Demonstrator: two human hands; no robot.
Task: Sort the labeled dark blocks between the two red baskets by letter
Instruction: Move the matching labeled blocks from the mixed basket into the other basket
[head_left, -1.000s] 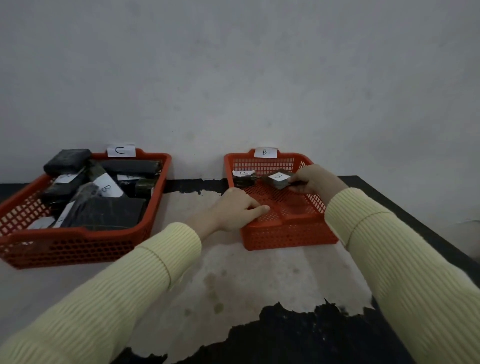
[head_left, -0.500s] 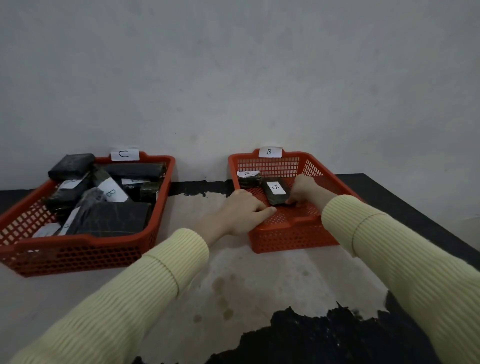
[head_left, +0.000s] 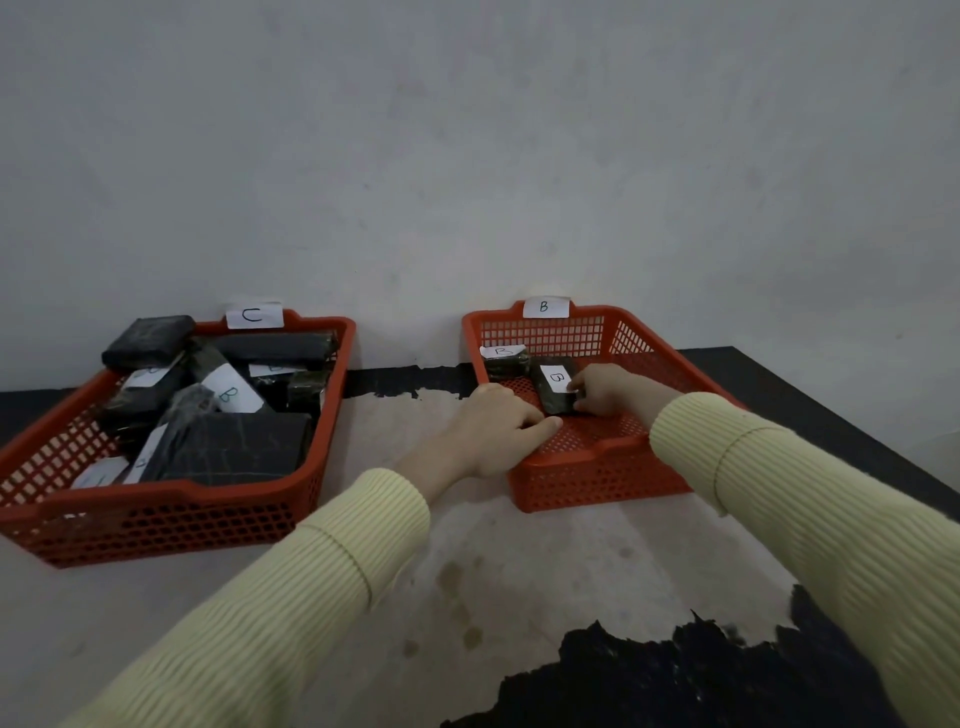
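Two red baskets stand against the wall. The left basket, tagged C, is piled with several dark blocks; one shows a B label. The right basket, tagged B, holds two dark blocks. One B-labelled block lies at its back left corner. My right hand grips the other B-labelled block, which lies on the basket floor. My left hand rests curled on the right basket's front left rim, holding it.
The baskets sit on a worn table with pale patches and black peeling areas. A grey wall rises directly behind them. The table's right edge runs diagonally past the right basket.
My right hand has lowered the B-labelled block from above the right basket's back down onto its floor and turned it lengthwise. My left hand has stayed on the rim.
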